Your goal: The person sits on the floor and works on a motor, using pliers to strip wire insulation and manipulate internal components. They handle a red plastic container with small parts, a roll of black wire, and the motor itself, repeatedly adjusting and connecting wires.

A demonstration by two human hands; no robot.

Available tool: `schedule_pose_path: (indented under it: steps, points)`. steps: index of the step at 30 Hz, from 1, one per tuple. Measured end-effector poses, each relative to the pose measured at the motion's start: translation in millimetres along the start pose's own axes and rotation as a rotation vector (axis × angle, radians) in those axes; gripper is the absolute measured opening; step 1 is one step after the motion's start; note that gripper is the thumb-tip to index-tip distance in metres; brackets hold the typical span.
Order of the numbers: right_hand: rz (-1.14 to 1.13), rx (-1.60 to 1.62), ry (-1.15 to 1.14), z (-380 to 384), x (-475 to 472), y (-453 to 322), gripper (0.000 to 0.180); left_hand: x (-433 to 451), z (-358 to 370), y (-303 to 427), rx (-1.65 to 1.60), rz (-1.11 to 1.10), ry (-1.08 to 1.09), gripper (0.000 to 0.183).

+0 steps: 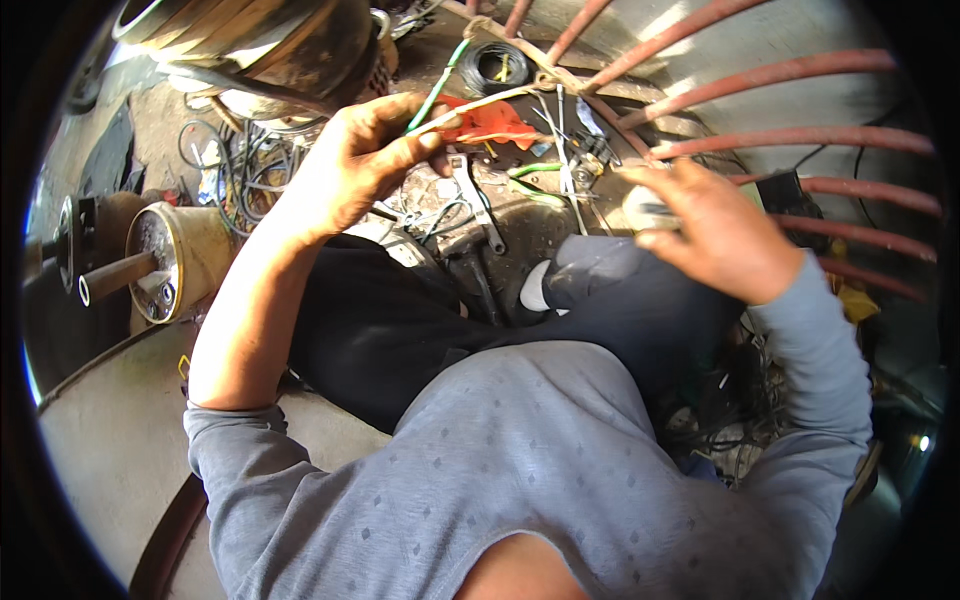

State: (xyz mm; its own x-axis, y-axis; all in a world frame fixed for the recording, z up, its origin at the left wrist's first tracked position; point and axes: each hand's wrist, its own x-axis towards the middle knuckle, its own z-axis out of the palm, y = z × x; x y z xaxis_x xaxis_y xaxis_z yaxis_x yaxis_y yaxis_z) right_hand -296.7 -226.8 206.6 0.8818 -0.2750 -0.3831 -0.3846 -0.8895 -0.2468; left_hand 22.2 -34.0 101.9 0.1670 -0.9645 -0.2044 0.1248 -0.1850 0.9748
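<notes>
My left hand (375, 154) pinches a green insulated wire (444, 79) and a tan, wrapped-looking cable (487, 101) between thumb and fingers. Both run up from the grip toward the red metal bars. An orange-red plastic piece (495, 124) shows just beyond those fingertips. On the other side, my right hand (712, 225) is slightly blurred, with thumb and forefinger curled around a pale round roll (643, 206). Below the wires lie green-handled pliers (536, 184) and a flat metal bar with holes (476, 202).
A coil of black wire (495, 69) lies beyond my hands. Curved red bars (780, 142) rise at the right. A large drum-like machine part (255, 45) stands at upper left, above tangled cables (259, 165). Left of my leg is a yellowish cylinder (184, 259) with a protruding pipe.
</notes>
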Motion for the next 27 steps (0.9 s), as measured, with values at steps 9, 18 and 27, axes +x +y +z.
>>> schedule_pose_path:
  steps: [9,18,27]
  points:
    - [-0.161,0.771,0.193,80.6,107.7,-41.9,0.05,-0.4,-4.9,-2.4,-0.207,-0.041,-0.036,0.021]
    - [-0.147,1.627,0.326,90.1,152.7,-36.7,0.018,13.1,0.5,-17.1,-0.334,0.019,0.23,0.019]
    - [-0.105,1.787,0.17,95.4,150.8,-36.6,0.03,18.7,11.7,-26.4,-0.425,0.044,0.358,0.021]
